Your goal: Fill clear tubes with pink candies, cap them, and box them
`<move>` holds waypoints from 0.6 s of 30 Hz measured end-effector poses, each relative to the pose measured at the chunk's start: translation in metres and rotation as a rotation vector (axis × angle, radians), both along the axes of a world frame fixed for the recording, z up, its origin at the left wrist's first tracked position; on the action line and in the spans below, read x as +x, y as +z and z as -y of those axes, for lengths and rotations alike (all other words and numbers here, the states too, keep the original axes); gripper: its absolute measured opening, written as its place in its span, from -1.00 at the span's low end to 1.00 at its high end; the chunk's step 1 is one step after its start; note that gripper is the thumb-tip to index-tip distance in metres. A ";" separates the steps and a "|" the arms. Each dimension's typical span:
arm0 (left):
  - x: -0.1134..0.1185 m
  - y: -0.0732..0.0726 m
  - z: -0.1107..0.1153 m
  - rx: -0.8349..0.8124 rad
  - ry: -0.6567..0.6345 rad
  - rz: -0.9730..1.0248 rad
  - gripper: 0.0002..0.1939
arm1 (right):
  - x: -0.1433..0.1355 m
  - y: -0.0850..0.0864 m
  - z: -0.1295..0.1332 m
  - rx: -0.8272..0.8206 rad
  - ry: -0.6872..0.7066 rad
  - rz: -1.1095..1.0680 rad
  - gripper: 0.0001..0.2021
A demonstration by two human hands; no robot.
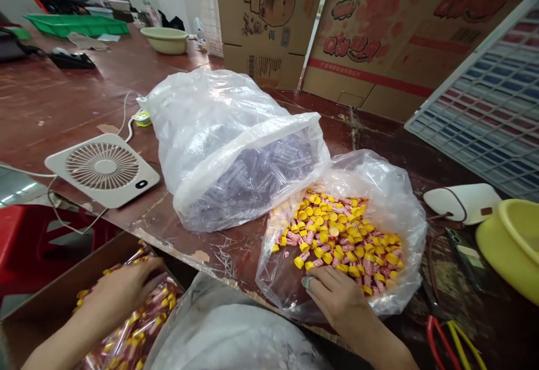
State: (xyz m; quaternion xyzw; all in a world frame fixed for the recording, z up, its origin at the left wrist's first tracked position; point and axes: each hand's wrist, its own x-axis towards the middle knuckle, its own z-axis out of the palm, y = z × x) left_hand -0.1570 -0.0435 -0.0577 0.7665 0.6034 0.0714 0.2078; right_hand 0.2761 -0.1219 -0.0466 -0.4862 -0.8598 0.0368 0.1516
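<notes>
My left hand (120, 290) is down in a cardboard box (40, 308) beside the table's edge. Its fingers are apart, resting over clear tubes with yellow caps (137, 325); the fingertips are partly hidden. My right hand (341, 300) lies over the near side of an opened clear plastic bag (404, 201), its fingers stretched toward small red-and-white pieces with yellow caps (332, 224). A greyish band shows on one finger. Nothing can be seen held in either hand. Behind them a large translucent bag (210, 112) lies open toward me, full of clear empty tubes (261, 168).
A white fan (105, 167) with cords sits left, above a red stool (46, 241). At right are a yellow basin (505, 246), a white device (463, 202), a phone (469, 252) and red-and-yellow-handled scissors (442, 339). Cardboard (379, 39) and a white rack (484, 89) stand behind.
</notes>
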 end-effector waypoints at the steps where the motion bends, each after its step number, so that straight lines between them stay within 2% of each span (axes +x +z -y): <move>1: 0.023 0.014 -0.007 0.101 -0.122 -0.030 -0.78 | -0.001 0.003 -0.001 0.029 -0.042 -0.052 -0.86; 3: 0.074 0.040 -0.025 0.374 -0.324 -0.111 -0.73 | -0.004 0.010 -0.005 0.087 -0.120 -0.161 -0.90; 5: 0.122 0.058 -0.049 0.578 -0.459 -0.221 -0.71 | -0.010 0.018 -0.009 0.119 -0.170 -0.243 -0.92; 7: 0.160 0.066 -0.076 0.660 -0.554 -0.316 -0.74 | -0.014 0.025 -0.011 0.147 -0.192 -0.307 -0.94; 9: 0.184 0.067 -0.103 0.657 -0.604 -0.366 -0.80 | -0.016 0.030 -0.012 0.175 -0.226 -0.375 -0.97; 11: 0.193 0.064 -0.121 0.634 -0.618 -0.348 -0.82 | -0.016 0.032 -0.012 0.197 -0.290 -0.451 -0.94; 13: 0.192 0.062 -0.126 0.616 -0.609 -0.226 -0.82 | -0.015 0.032 -0.012 0.234 -0.356 -0.550 -0.85; 15: 0.187 0.064 -0.115 0.534 -0.582 0.007 -0.83 | -0.017 0.034 -0.015 0.289 -0.388 -0.659 -0.78; 18: 0.183 0.073 -0.079 0.164 -0.494 0.416 -0.80 | -0.027 0.044 -0.025 0.364 -0.358 -0.769 -0.68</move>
